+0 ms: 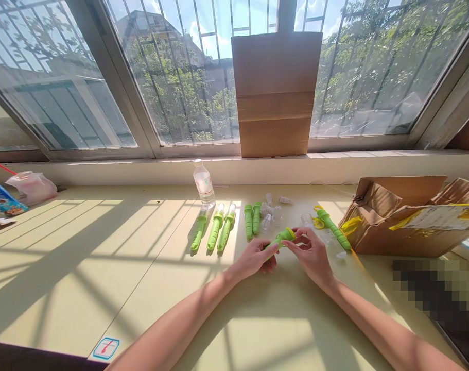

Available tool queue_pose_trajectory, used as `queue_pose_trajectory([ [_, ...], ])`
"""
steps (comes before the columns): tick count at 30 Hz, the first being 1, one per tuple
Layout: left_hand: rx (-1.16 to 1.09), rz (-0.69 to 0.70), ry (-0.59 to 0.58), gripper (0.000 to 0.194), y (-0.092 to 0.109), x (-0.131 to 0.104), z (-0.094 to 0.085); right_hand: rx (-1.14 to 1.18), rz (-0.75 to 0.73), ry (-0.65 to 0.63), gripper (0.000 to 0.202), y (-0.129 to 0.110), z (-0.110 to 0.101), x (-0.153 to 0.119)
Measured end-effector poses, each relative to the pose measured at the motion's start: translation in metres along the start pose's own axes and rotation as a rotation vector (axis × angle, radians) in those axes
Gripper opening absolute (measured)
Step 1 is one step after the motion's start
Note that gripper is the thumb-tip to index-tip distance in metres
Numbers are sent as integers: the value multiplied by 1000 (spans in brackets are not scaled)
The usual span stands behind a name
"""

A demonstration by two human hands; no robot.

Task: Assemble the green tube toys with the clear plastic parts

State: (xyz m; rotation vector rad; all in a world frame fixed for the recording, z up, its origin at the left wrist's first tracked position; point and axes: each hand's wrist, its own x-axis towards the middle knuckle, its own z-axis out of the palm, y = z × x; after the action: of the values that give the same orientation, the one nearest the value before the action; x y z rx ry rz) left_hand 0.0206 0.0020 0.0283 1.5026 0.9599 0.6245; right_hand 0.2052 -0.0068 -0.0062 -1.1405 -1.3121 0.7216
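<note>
My left hand (259, 254) is closed around the body of a green plastic tube (281, 238) with a yellow ring at its upper end. My right hand (308, 250) pinches that ringed end between thumb and fingers. Just beyond lie two ribbed green tubes (248, 221) without clear tops, beside several small clear plastic caps (266, 221). To the left, three green tubes (215, 229) with clear tops lie in a row. On the right, another green tube (334, 229) rests by yellow rings (318, 222) and more clear pieces (329, 237).
A water bottle (204, 184) stands behind the row. An open cardboard box (404, 229) sits at right, with a dark, blurred-out object (446, 304) nearer. A cardboard sheet (276, 95) leans on the window. A pink bag (32, 186) and a blue packet (4, 198) lie far left.
</note>
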Motion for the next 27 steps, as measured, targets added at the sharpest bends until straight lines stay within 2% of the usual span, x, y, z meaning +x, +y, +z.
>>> queue_pose_trajectory([
  [9, -37, 10, -55, 52, -1, 2, -6, -27, -25, -64, 37, -2, -2, -1],
  [14, 71, 4, -7, 47, 5, -2, -5, -3, 1, -62, 38, 0, -2, -1],
  [17, 53, -6, 72, 50, 7, -4, -2, 4, 4, -48, 39, 0, -1, 0],
  [20, 33, 9, 125, 46, 6, -4, 0, 2, 8, -44, 40, -1, -2, 0],
  [27, -18, 25, 109, 43, 0, 1, -3, -25, -12, -117, 37, -5, -6, 2],
])
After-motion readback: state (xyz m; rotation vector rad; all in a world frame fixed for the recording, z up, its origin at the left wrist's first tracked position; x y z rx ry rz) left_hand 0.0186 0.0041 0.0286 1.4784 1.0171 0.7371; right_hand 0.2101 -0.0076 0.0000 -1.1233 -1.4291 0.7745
